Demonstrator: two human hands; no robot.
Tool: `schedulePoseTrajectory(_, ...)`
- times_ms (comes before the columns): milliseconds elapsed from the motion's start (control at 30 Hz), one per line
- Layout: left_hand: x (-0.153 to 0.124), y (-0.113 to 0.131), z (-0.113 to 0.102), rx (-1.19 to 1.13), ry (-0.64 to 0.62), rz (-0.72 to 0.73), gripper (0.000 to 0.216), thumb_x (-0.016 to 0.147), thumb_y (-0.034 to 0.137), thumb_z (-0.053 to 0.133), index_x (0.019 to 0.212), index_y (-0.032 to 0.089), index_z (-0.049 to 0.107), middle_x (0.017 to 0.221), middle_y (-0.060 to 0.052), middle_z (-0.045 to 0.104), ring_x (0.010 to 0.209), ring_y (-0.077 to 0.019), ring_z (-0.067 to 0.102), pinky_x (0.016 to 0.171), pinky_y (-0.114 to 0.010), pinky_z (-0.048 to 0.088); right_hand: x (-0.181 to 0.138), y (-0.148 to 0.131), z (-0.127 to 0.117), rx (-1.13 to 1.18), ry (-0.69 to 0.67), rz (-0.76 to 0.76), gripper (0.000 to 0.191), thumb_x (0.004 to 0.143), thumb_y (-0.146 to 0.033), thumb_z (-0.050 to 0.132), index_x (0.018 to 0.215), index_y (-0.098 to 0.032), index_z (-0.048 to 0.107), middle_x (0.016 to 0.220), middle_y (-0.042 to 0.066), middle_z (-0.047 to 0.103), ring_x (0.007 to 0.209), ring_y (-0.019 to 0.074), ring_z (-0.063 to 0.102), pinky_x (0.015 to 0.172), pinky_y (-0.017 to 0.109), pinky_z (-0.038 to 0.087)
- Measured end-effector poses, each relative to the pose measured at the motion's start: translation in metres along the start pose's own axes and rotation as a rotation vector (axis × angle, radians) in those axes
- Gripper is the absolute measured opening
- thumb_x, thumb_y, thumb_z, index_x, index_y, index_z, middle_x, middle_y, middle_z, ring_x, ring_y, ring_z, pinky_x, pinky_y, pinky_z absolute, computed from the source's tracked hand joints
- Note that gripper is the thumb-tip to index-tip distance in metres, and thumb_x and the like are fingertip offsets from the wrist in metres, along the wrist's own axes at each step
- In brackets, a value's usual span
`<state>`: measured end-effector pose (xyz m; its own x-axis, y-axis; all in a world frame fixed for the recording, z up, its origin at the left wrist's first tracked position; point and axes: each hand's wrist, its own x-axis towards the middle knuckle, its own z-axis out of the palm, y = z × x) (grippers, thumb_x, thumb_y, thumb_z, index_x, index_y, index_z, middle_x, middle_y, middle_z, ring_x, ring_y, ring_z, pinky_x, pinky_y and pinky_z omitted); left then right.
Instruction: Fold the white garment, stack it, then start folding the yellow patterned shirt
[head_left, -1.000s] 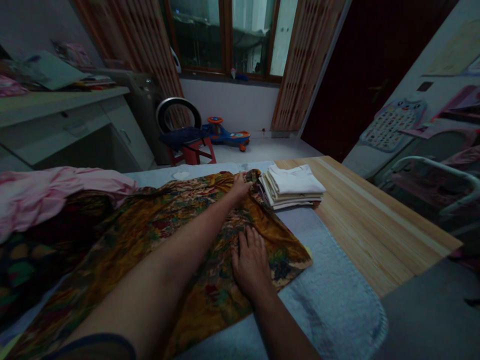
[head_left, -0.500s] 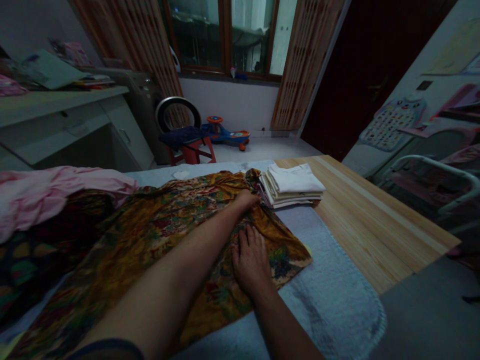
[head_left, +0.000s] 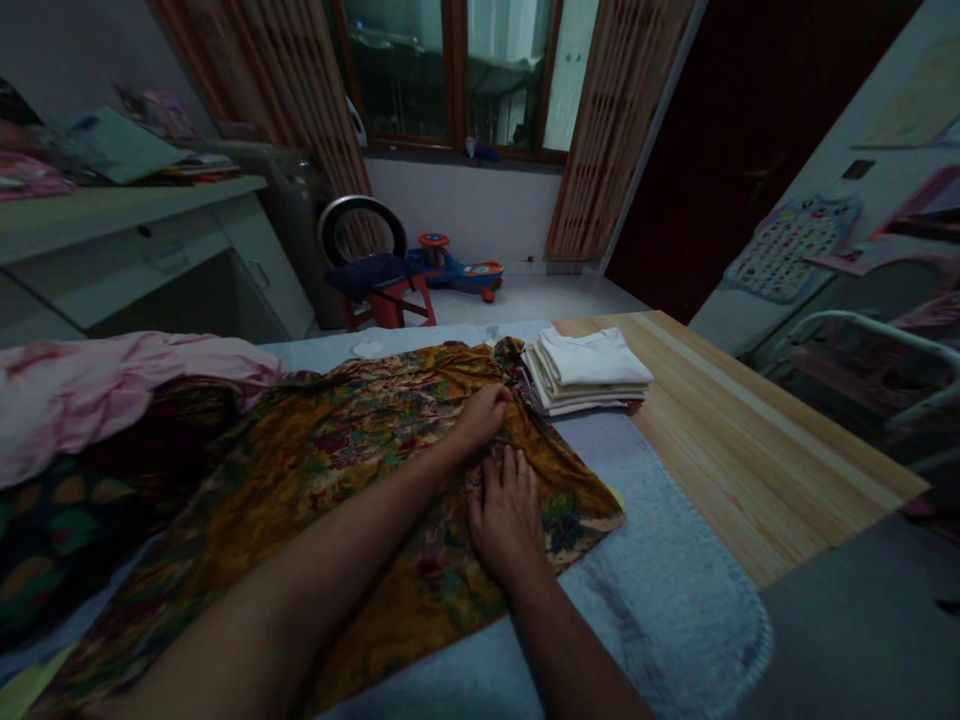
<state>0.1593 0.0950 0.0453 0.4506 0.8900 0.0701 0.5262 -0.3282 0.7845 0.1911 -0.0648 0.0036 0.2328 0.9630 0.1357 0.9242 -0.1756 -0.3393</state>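
A mustard-brown floral garment (head_left: 360, 450) lies spread over the light blue cloth on the table. Near its far right part, my left hand (head_left: 484, 412) is closed, with its curled fingers on the fabric at a fold; the fingertips are partly hidden. My right hand (head_left: 506, 515) rests flat on the garment just nearer to me, fingers stretched out. Beyond my left hand, beside the garment's far edge, stands a stack of folded clothes (head_left: 589, 365) with a white one on top.
Pink clothing (head_left: 135, 385) and dark patterned clothing (head_left: 67, 530) are heaped at the left. The blue cloth (head_left: 675, 580) covers part of the wooden table (head_left: 735, 430). Past the table are a red stool (head_left: 390, 300) and a blue ride-on toy (head_left: 457, 270).
My left hand has drawn back slightly toward me, its forearm lower. My right hand stays flat in nearly the same place. The view has shifted a little.
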Motion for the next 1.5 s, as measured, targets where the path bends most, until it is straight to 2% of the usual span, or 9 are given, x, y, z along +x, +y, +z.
schedulePoseTrajectory(167, -0.072, -0.032, -0.011, 0.428, -0.168, 0.251, 0.033, 0.089, 0.014, 0.043, 0.114, 0.019, 0.063, 0.122, -0.010, 0.066, 0.119, -0.0218, 0.057, 0.105, -0.036, 0.043, -0.001, 0.004, 0.007, 0.024, 0.044, -0.006, 0.058, 0.091, -0.031, 0.047, 0.146, -0.012, 0.044, 0.158, 0.018, 0.030, 0.148, 0.0323, 0.020, 0.117, 0.052, 0.021)
schedulePoseTrajectory(233, -0.094, -0.043, -0.012, 0.502, -0.160, 0.305, 0.039, 0.093, 0.021, 0.044, 0.130, 0.019, 0.056, 0.144, -0.012, 0.052, 0.136, -0.0240, 0.044, 0.115, -0.041, 0.033, 0.001, 0.009, 0.007, 0.059, 0.053, -0.029, 0.058, 0.089, -0.027, 0.048, 0.145, -0.010, 0.045, 0.155, 0.017, 0.037, 0.146, 0.0308, 0.026, 0.116, 0.048, 0.023)
schedulePoseTrajectory(367, -0.116, -0.054, -0.010, 0.590, -0.145, 0.317, 0.051, 0.096, 0.038, 0.047, 0.144, 0.022, 0.045, 0.159, -0.010, 0.034, 0.148, -0.0266, 0.026, 0.121, -0.048, 0.022, 0.018, 0.027, -0.015, 0.138, 0.087, -0.058, 0.041, 0.089, -0.018, 0.045, 0.125, -0.014, 0.062, 0.133, 0.013, 0.059, 0.125, 0.0234, 0.049, 0.108, 0.036, 0.035)
schedulePoseTrajectory(533, -0.118, -0.052, -0.008, 0.623, -0.138, 0.313, 0.055, 0.096, 0.050, 0.046, 0.146, 0.027, 0.042, 0.160, -0.007, 0.033, 0.149, -0.0273, 0.024, 0.121, -0.049, 0.019, 0.051, 0.054, -0.063, -0.085, 0.200, 0.137, 0.026, 0.089, -0.018, 0.050, 0.108, -0.017, 0.068, 0.106, 0.012, 0.064, 0.106, 0.0254, 0.054, 0.094, 0.036, 0.039)
schedulePoseTrajectory(633, -0.118, -0.051, -0.008, 0.627, -0.130, 0.324, 0.056, 0.096, 0.052, 0.044, 0.146, 0.027, 0.043, 0.159, -0.008, 0.034, 0.149, -0.0277, 0.025, 0.121, -0.049, 0.019, 0.063, 0.062, -0.076, -0.227, 0.157, 0.203, 0.021, 0.086, -0.028, 0.060, 0.102, -0.017, 0.069, 0.105, 0.014, 0.062, 0.103, 0.0271, 0.054, 0.086, 0.036, 0.039)
schedulePoseTrajectory(933, -0.119, -0.054, -0.005, 0.667, -0.095, 0.361, 0.057, 0.097, 0.055, 0.040, 0.145, 0.025, 0.044, 0.158, -0.008, 0.036, 0.147, -0.0285, 0.028, 0.119, -0.049, 0.023, 0.079, 0.074, -0.074, -0.319, 0.044, 0.193, 0.019, 0.091, -0.019, 0.048, 0.098, -0.016, 0.066, 0.104, 0.012, 0.066, 0.098, 0.0232, 0.061, 0.078, 0.030, 0.041)
schedulePoseTrajectory(1100, -0.119, -0.056, -0.004, 0.684, -0.093, 0.365, 0.058, 0.097, 0.056, 0.040, 0.145, 0.024, 0.044, 0.159, -0.009, 0.034, 0.147, -0.0292, 0.028, 0.118, -0.050, 0.023, 0.081, 0.076, -0.075, -0.256, 0.058, 0.286, 0.029, 0.098, -0.022, 0.035, 0.112, -0.018, 0.060, 0.104, 0.011, 0.069, 0.090, 0.0217, 0.066, 0.071, 0.030, 0.042)
schedulePoseTrajectory(1300, -0.119, -0.054, -0.005, 0.676, -0.098, 0.359, 0.058, 0.096, 0.054, 0.042, 0.146, 0.025, 0.043, 0.159, -0.008, 0.033, 0.147, -0.0297, 0.028, 0.118, -0.051, 0.023, 0.077, 0.081, -0.076, -0.282, -0.046, 0.224, 0.029, 0.094, -0.038, 0.053, 0.117, -0.020, 0.056, 0.106, 0.011, 0.070, 0.093, 0.0255, 0.068, 0.070, 0.031, 0.045)
schedulePoseTrajectory(1500, -0.119, -0.052, -0.007, 0.662, -0.118, 0.347, 0.060, 0.095, 0.055, 0.044, 0.147, 0.025, 0.043, 0.158, -0.009, 0.034, 0.146, -0.0311, 0.028, 0.118, -0.052, 0.023, 0.078, 0.084, -0.078, -0.365, -0.045, 0.224, 0.028, 0.097, -0.041, 0.046, 0.109, -0.020, 0.062, 0.100, 0.012, 0.072, 0.092, 0.0263, 0.069, 0.068, 0.031, 0.045)
